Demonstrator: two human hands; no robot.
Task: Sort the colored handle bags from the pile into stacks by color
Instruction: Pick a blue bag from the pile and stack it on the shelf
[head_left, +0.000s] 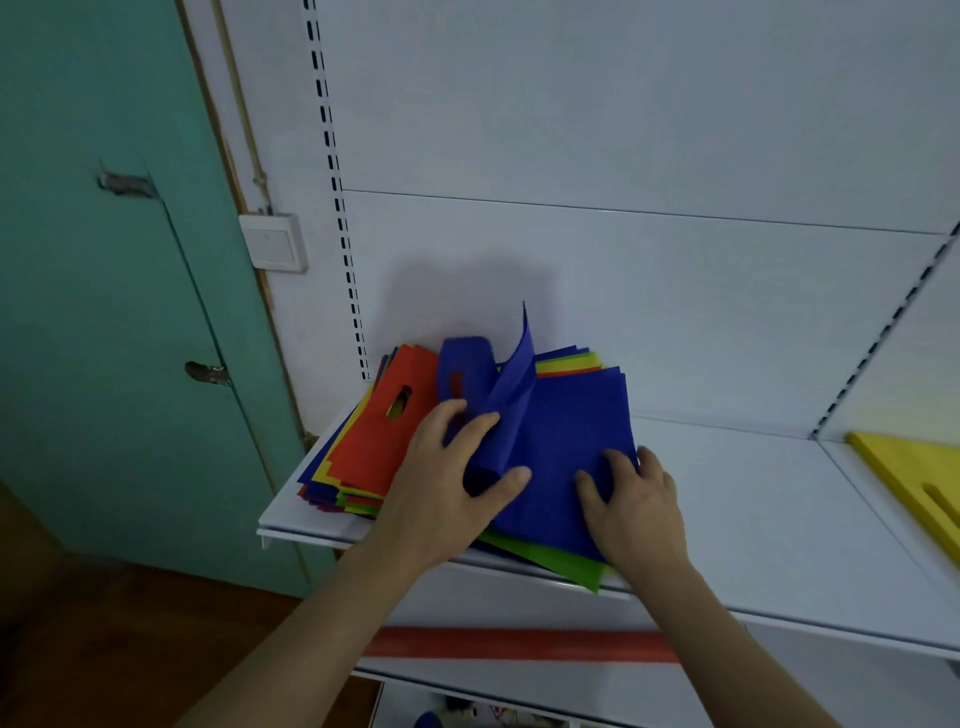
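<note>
Lying at the left end of a white shelf, the pile of colored handle bags shows blue, yellow, red and green edges. On top, a blue bag is curled upward along its left side, where the left hand pinches the fold between thumb and fingers. Just to its right, the right hand presses on the same bag with fingers slightly bent, gripping nothing. A red bag lies beside it. Far right sits a yellow bag.

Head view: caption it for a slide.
Left hand grips a folded blue bag while right hand presses the pile.
</note>
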